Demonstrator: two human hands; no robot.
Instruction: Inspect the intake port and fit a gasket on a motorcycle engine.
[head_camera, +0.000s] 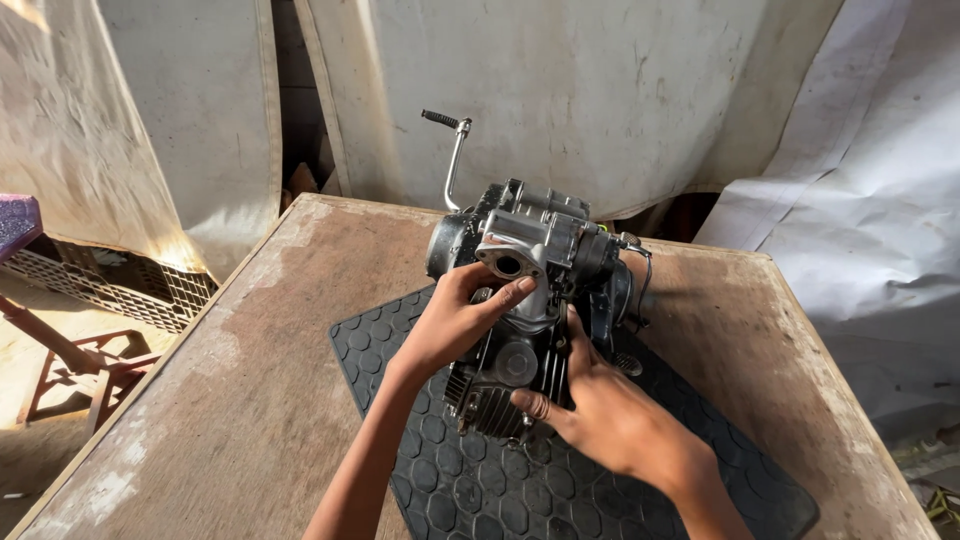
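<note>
From the head camera, a small motorcycle engine (535, 300) stands on a black rubber mat (470, 490) with a raised honeycomb pattern. The mat lies on a worn wooden table (250, 380), reaching from the middle of the surface toward its near edge. The engine sits on the far part of the mat, closer to the table's far edge than to the near one.

The engine is cast metal, part silver-grey and part black. Its near end has ribbed cooling fins, and a round open port faces up on the pale top casting. A bent chrome lever (455, 160) with a black ribbed tip rises from its far left side.

The left hand (455, 320) rests on the engine's left upper side, fingers curled against the silver casting just under the round port, thumb lying along the top; it grips loosely rather than closing into a fist. The right hand (600, 410) presses against the engine's right near side, fingers spread over the black finned part with the thumb reaching under toward the fins; it is partly open and wrapped on the body.

The table surface is rough and stained, pale and scuffed along its left edge. Behind the far edge hang creased off-white sheets (600, 90). Beyond the left edge a reddish metal frame (70, 370) stands on the ground.
</note>
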